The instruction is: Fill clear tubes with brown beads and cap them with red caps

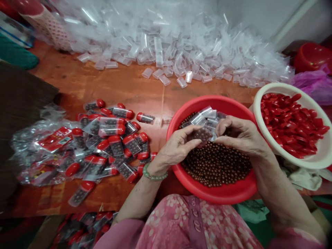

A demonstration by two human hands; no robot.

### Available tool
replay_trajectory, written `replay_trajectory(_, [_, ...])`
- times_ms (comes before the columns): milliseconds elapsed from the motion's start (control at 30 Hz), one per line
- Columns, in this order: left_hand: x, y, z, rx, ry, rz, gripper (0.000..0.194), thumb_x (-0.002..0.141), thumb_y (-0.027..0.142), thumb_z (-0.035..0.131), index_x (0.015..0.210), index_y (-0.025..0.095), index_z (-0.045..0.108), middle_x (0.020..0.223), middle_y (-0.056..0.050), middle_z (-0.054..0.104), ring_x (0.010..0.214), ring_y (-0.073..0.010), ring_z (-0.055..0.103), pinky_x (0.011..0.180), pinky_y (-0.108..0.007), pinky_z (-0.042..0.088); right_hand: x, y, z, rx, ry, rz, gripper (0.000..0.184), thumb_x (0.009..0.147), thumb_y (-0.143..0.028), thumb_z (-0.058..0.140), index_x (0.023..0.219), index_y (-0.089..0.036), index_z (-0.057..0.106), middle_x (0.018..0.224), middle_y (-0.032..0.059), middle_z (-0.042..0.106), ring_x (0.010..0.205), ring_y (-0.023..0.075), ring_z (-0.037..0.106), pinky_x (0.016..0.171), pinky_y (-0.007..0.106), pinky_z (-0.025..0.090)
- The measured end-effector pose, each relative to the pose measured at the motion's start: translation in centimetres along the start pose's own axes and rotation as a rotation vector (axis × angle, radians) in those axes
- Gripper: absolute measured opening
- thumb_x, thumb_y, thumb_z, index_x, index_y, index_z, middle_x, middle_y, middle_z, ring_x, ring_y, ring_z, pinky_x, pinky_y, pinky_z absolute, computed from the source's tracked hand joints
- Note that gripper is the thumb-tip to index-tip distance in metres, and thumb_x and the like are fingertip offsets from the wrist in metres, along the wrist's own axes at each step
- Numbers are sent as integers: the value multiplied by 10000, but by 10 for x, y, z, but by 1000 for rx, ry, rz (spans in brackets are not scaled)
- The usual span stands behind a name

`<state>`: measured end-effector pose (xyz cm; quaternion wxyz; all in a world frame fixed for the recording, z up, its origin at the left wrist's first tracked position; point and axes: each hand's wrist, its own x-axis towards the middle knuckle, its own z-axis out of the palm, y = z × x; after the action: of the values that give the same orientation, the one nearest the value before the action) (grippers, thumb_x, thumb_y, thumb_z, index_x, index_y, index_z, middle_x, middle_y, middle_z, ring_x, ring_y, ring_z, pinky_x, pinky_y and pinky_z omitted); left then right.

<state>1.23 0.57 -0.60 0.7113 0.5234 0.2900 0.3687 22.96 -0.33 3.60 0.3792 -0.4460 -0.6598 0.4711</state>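
Both hands are over a red basin that holds many small brown beads. My left hand is closed on a clear plastic container with brown beads inside. Close beside it, my right hand has its thumb and fingers drawn together at the container's open end. A few dark beads seem to show between those fingers, partly hidden. Several unfilled clear containers lie on the beads at the basin's far side, just behind my hands.
A white bowl of red caps stands at the right. Filled, red-capped containers are heaped on the wooden table at left, beside clear plastic bags. A large pile of clear containers covers the back.
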Motion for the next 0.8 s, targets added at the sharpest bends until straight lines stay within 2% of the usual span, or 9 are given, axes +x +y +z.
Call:
replay_trajectory(67, [-1,0,1,17,30,0,250,846,287,731,1051,160,667,1011,-53,719,932,-172,650,929,-321,516,-4,-7,-6,-1,-64,33,207,794,-323,810,821,-206,641,756,-36,626,663,103,582,598,235,474])
replay_trajectory(167, [-2,0,3,38,89,-7,237,837,301,749,1003,169,645,968,-29,688,889,-145,623,860,-274,514,-8,-14,-19,-92,-345,84,159,845,-306,747,955,-205,692,888,-7,716,802,133,673,729,256,534])
replay_trajectory(200, [-2,1,4,32,109,-10,239,833,304,755,994,171,637,961,-23,679,880,-140,619,846,-266,515,-9,-14,-23,-140,-399,95,159,875,-313,709,992,-206,703,943,5,737,866,145,690,787,266,538])
replay_trajectory(267, [-1,3,5,15,135,-23,255,824,308,763,994,173,628,944,-15,667,849,-130,619,812,-253,519,-13,-9,-31,-258,-375,129,191,931,-339,624,1033,-205,713,1004,18,752,930,160,695,838,275,525])
replay_trajectory(367, [-1,6,6,14,146,-38,271,821,313,767,1005,172,627,930,-13,671,802,-118,620,760,-231,517,-22,5,-40,-514,-200,233,222,965,-320,541,1024,-194,714,944,23,750,842,163,682,781,280,499])
replay_trajectory(433, [-1,8,7,22,154,-37,256,830,316,761,998,175,628,912,-10,674,786,-114,619,753,-225,518,-28,14,-44,-695,-135,304,209,959,-267,527,1007,-190,714,918,27,746,813,169,677,772,289,486])
replay_trajectory(500, [-1,9,6,26,154,-34,243,839,316,755,997,180,629,888,-4,673,776,-114,628,753,-225,523,-33,19,-46,-805,-152,360,200,951,-236,538,1035,-190,713,950,36,751,844,180,685,795,295,486])
replay_trajectory(667, [-2,10,5,41,113,-67,250,845,334,752,989,171,628,884,-19,699,795,-129,667,760,-236,540,-39,30,-35,-1149,-336,387,171,935,-186,571,1036,-152,704,1034,113,710,974,247,662,863,342,478])
replay_trajectory(800, [-2,10,5,35,108,-87,226,851,305,741,990,169,626,879,-18,700,795,-120,665,778,-234,544,-39,41,-24,-1332,-357,359,213,991,-214,482,970,-145,682,996,127,663,896,235,637,792,335,464])
